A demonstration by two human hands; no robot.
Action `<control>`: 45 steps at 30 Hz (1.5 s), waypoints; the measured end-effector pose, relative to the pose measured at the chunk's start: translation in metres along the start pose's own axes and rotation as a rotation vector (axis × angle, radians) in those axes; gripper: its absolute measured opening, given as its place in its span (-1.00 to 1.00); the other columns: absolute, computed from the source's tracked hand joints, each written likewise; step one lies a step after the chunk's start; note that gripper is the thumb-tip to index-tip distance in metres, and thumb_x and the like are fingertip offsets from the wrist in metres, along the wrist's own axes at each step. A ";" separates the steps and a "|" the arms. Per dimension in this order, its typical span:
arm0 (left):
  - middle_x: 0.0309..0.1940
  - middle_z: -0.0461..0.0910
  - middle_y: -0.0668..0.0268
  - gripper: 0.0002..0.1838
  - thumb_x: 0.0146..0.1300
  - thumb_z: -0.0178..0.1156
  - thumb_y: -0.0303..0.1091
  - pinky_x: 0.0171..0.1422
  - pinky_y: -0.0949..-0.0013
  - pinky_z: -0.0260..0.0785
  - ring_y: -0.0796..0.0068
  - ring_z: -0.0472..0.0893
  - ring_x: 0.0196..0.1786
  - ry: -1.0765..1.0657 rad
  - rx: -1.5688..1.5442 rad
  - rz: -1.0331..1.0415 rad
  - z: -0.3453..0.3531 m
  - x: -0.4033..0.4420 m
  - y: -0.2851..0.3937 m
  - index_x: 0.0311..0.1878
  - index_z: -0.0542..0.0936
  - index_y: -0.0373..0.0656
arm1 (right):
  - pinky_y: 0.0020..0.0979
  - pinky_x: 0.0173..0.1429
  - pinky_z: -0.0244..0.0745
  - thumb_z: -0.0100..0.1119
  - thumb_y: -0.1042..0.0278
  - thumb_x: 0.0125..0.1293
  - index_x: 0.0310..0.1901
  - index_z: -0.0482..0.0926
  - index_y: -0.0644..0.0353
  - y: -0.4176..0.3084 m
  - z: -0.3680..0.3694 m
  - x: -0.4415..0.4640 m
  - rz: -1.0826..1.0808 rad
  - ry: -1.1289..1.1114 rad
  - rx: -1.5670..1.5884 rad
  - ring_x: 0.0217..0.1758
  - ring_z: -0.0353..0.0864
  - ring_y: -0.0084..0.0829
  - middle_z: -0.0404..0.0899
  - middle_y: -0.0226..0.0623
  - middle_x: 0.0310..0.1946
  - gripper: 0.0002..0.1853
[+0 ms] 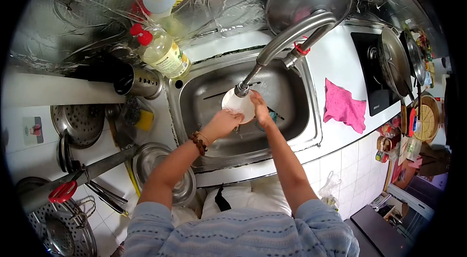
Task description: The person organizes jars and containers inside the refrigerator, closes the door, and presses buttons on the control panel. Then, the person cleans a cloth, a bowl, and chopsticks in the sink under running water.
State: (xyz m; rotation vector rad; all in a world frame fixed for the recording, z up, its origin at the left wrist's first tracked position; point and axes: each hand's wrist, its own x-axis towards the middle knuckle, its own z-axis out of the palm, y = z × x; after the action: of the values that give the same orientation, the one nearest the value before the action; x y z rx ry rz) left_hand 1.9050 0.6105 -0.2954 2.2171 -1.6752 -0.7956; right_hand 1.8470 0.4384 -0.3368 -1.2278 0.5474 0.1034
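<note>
A small white bowl [232, 100] is under the faucet spout [242, 90], above the sink basin [204, 135]. My right hand [260, 109] grips its right edge, fingers along the side. At the near edge, my left hand [225, 124] has curled fingers on the bowl, with a beaded bracelet [198, 143] on that wrist. A dark chopstick [218, 94] lies in the basin behind the bowl. Another dark stick [276, 114] shows to the right of my right hand, partly hidden. Something small and bluish below the bowl is mostly covered by my hands.
The curved faucet [292, 38] arches over the sink from the back right. An oil-like bottle with a red cap [165, 52] stands at the back left corner, near a metal utensil holder [146, 82]. A pink cloth [343, 106] lies right, before the stove [372, 69].
</note>
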 end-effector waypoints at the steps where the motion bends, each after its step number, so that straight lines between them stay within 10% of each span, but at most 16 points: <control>1: 0.07 0.45 0.14 -0.63 0.11 0.11 -0.39 0.18 0.27 0.29 0.22 0.42 0.17 0.003 0.003 0.000 -0.004 0.002 0.000 0.02 0.41 -0.25 | -0.33 0.16 0.32 -0.09 0.07 0.36 0.26 0.24 0.09 0.005 0.003 0.000 0.083 0.041 0.058 0.11 0.41 -0.38 0.39 -0.29 0.11 -0.50; 10: -0.15 0.54 0.12 -0.71 0.01 0.14 -0.36 0.07 0.30 0.31 0.28 0.52 -0.04 0.431 0.220 0.348 -0.005 0.006 -0.003 -0.17 0.53 -0.24 | -0.22 0.13 0.37 -0.05 0.06 0.32 0.32 0.18 0.09 -0.009 0.005 -0.001 0.173 -0.009 0.140 0.16 0.40 -0.30 0.36 -0.22 0.15 -0.42; 12: -0.21 0.54 0.14 -0.73 0.00 0.18 -0.32 0.05 0.28 0.31 0.24 0.52 -0.06 0.005 0.015 0.064 -0.010 0.001 -0.010 -0.21 0.54 -0.22 | -0.29 0.19 0.33 -0.06 0.10 0.33 0.31 0.16 0.14 -0.033 0.015 -0.014 0.286 0.134 0.206 0.17 0.40 -0.30 0.36 -0.23 0.15 -0.43; 16: -0.20 0.53 0.18 -0.77 0.03 0.15 -0.36 0.05 0.27 0.31 0.22 0.52 -0.08 0.208 0.247 0.035 -0.012 -0.001 -0.004 -0.22 0.52 -0.19 | -0.36 0.23 0.30 -0.06 0.14 0.33 0.30 0.16 0.18 -0.035 0.024 -0.014 0.287 0.057 0.165 0.16 0.40 -0.32 0.37 -0.24 0.14 -0.44; 20: 0.03 0.44 0.11 -0.65 0.11 0.11 -0.35 0.12 0.31 0.31 0.27 0.50 0.01 -0.069 0.193 0.028 -0.021 0.004 0.007 -0.02 0.45 -0.25 | -0.42 0.18 0.32 -0.12 0.21 0.38 0.19 0.33 0.27 -0.025 0.018 -0.005 0.173 -0.028 0.266 0.05 0.47 -0.41 0.48 -0.26 0.02 -0.58; 23: -0.11 0.51 0.18 -0.68 0.06 0.14 -0.38 0.15 0.32 0.29 0.23 0.52 -0.06 0.334 0.123 0.262 -0.005 0.004 -0.001 -0.08 0.49 -0.23 | -0.40 0.17 0.31 -0.11 0.24 0.36 0.17 0.35 0.26 -0.030 0.013 -0.002 0.173 0.002 0.186 0.03 0.47 -0.39 0.49 -0.22 0.01 -0.58; 29: -0.09 0.54 0.18 -0.56 0.08 0.20 -0.12 0.18 0.32 0.28 0.32 0.47 0.10 -0.109 0.284 -0.056 -0.045 -0.004 -0.005 -0.06 0.52 -0.23 | -0.38 0.20 0.28 -0.10 0.21 0.34 0.20 0.33 0.19 -0.034 0.018 -0.009 0.209 0.056 0.096 0.07 0.44 -0.38 0.48 -0.19 0.02 -0.56; 36: -0.12 0.54 0.22 -0.55 0.00 0.26 -0.09 0.24 0.30 0.22 0.34 0.47 0.07 0.378 0.228 0.322 -0.025 0.004 -0.001 -0.09 0.54 -0.16 | -0.39 0.17 0.28 -0.11 0.26 0.32 0.18 0.34 0.25 -0.032 0.008 0.004 0.145 -0.030 0.064 0.08 0.41 -0.38 0.46 -0.20 0.03 -0.57; 38: -0.02 0.52 0.16 -0.53 0.04 0.25 -0.12 0.24 0.30 0.22 0.33 0.45 0.13 -0.063 0.066 0.038 -0.036 -0.001 -0.005 0.00 0.53 -0.15 | -0.38 0.17 0.28 -0.12 0.29 0.31 0.19 0.32 0.23 -0.036 0.011 -0.006 0.171 0.046 0.117 0.06 0.42 -0.36 0.46 -0.20 0.02 -0.57; 42: 0.01 0.51 0.13 -0.59 0.11 0.22 -0.15 0.21 0.28 0.26 0.28 0.47 0.10 -0.038 0.046 -0.163 -0.050 -0.007 -0.008 -0.01 0.54 -0.16 | -0.37 0.19 0.26 -0.12 0.33 0.28 0.20 0.31 0.17 -0.019 0.014 -0.019 0.171 0.267 0.284 0.08 0.41 -0.35 0.45 -0.20 0.04 -0.57; 45: -0.03 0.53 0.09 -0.51 0.15 0.22 -0.23 0.22 0.14 0.27 0.18 0.53 0.02 0.791 -0.160 -0.427 -0.023 -0.003 -0.007 0.08 0.43 -0.32 | -0.34 0.21 0.25 -0.11 0.34 0.27 0.20 0.30 0.15 -0.011 0.019 -0.015 0.143 0.278 0.251 0.10 0.40 -0.30 0.43 -0.17 0.07 -0.56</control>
State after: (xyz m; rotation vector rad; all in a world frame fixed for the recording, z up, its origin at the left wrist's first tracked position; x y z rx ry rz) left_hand 1.9234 0.6124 -0.2791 2.3393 -0.7574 -0.0644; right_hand 1.8440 0.4550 -0.3161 -0.9626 0.8641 -0.0166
